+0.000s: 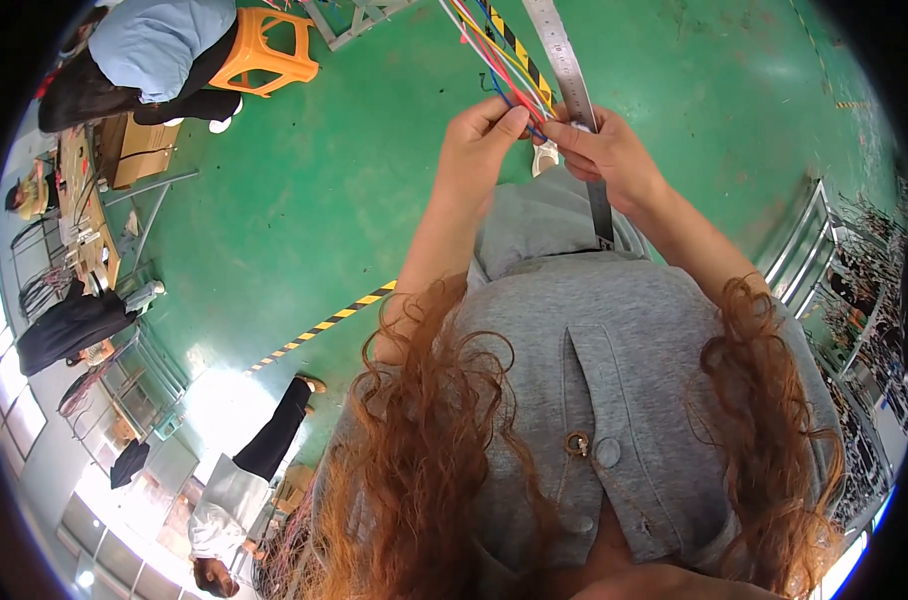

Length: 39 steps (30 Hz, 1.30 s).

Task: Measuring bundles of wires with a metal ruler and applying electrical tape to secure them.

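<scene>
Over the green floor (324, 180), the left hand (476, 142) is pinched closed on thin multicoloured wires (515, 70) beside a long silver metal ruler (567, 65) the right hand (616, 158) curls around, and a loosened grip could let strands slip.
</scene>
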Motion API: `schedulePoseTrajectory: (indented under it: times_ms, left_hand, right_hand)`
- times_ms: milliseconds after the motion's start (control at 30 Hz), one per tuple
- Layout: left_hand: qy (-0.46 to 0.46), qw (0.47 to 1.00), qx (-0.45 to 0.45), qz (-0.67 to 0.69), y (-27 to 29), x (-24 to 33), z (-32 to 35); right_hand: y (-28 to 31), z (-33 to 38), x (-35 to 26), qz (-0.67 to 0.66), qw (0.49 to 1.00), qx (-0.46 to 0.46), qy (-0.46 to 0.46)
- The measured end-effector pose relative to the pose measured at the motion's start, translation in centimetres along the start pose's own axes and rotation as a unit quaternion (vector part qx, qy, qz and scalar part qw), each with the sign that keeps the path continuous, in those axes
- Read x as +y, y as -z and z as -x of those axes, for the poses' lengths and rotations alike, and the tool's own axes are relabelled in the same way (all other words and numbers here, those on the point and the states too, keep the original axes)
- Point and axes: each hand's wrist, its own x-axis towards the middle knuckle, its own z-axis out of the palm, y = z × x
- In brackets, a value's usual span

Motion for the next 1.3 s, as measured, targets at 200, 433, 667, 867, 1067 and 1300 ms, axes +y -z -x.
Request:
schedulePoseTrajectory:
  times_ms: [200,433,667,867,1067,1300]
  left_hand:
    - [0.026,0.999,0.032,-0.005,-0.6,0.6,-0.2]
    - [0.086,0.994,-0.032,0.067,-0.1,1.1,-0.8]
    - [0.045,0.999,0.011,-0.026,0.4,0.5,-1.2]
    - [0.045,0.980,0.045,-0.187,-0.1,0.5,-0.5]
    - [-0.043,0.904,0.132,-0.405,-1.1,-0.6,-0.1]
    - [-0.021,0.924,0.136,-0.357,-1.3,-0.6,0.4]
  right_hand:
    - [0.5,-0.1,-0.3,0.026,0.999,-0.038,-0.024]
    - [0.7,-0.1,-1.1,0.045,0.996,-0.065,-0.039]
    - [1.3,-0.2,-1.5,0.118,0.993,-0.019,0.021]
    - [0.4,-3.4,-3.2,0.296,0.944,0.008,0.146]
    - [-1.6,-4.4,-3.2,0.526,0.821,0.034,0.219]
    - [-0.8,-7.6,-3.5,0.313,0.933,0.011,0.176]
